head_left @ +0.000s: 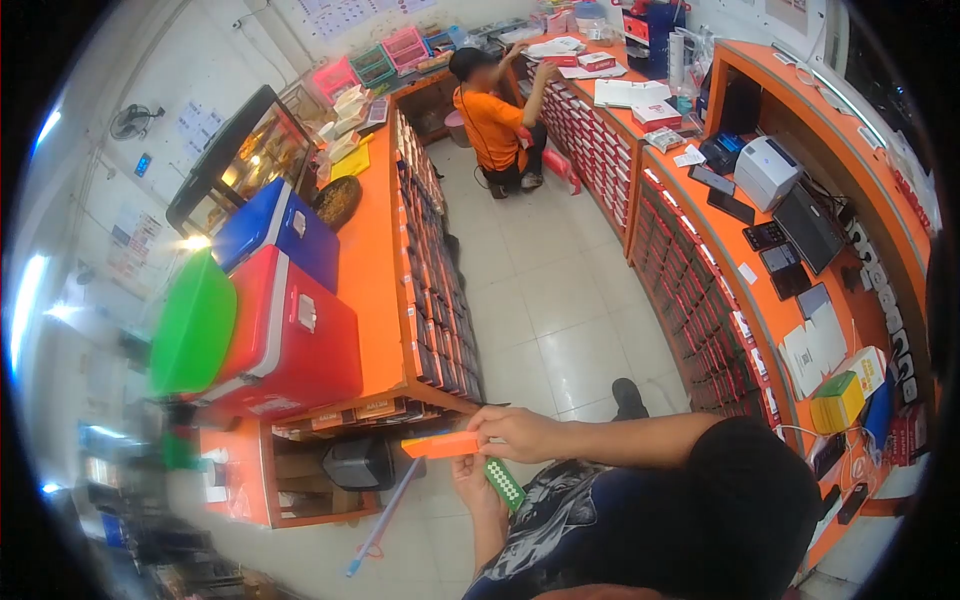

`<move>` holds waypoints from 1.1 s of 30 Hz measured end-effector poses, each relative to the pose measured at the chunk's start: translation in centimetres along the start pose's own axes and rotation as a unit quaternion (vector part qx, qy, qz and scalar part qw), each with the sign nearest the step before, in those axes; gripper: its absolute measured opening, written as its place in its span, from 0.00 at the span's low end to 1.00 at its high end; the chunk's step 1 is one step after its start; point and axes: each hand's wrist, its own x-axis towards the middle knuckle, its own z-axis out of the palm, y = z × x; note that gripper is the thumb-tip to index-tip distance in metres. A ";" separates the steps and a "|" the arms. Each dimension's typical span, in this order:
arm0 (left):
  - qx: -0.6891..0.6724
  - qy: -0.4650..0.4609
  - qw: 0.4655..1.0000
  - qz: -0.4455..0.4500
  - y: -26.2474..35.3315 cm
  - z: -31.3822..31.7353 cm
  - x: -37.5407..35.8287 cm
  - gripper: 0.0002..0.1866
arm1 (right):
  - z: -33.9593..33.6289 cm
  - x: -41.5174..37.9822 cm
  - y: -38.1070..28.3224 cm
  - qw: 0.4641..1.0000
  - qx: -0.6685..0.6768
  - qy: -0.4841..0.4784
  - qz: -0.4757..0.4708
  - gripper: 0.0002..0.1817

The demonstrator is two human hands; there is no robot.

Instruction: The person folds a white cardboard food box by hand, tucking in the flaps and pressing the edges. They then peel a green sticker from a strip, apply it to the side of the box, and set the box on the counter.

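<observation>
My right hand (515, 434) reaches in from the right and pinches the end of a flat orange box (440, 444). Just below it is my left hand (474, 484), its fingers close under the box and partly hidden by it. A green card with rows of white spots (503, 484) sticks out from my left hand, toward my printed shirt (560, 510). Beyond the box's far end a thin light-blue stick (388, 515) slants down, with a pinkish loop near its lower part.
An orange counter (365, 300) on the left bears a red cooler (300, 340), a blue cooler (290, 225) and a green basin (195, 320). A person in orange (490, 125) crouches at the far shelves. On the right counter stand a printer (768, 172) and phones (784, 270).
</observation>
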 end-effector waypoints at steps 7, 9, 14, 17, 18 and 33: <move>-0.013 0.013 1.000 -0.017 0.1 0.2 -0.4 0.15 | 0.6 -0.3 -0.2 1.000 -0.012 0.018 0.011 0.09; -0.020 -0.008 1.000 -0.005 0.5 0.9 -0.6 0.13 | 1.0 -0.5 0.0 0.999 -0.020 0.039 0.023 0.09; -0.003 -0.014 1.000 -0.020 1.3 1.4 -0.9 0.11 | 1.5 -0.8 0.4 0.990 -0.116 0.074 -0.040 0.10; 0.096 -0.001 0.995 -0.001 0.5 0.6 -0.5 0.13 | 1.5 -0.7 0.8 0.991 -0.119 0.061 -0.016 0.09; 0.137 -0.001 0.991 0.003 0.6 0.7 -0.5 0.13 | 1.4 -0.6 0.9 0.991 -0.118 0.057 -0.017 0.09; 0.191 -0.023 0.972 0.138 0.7 3.0 -0.2 0.20 | -0.2 1.5 -0.6 0.994 -0.074 0.066 -0.049 0.24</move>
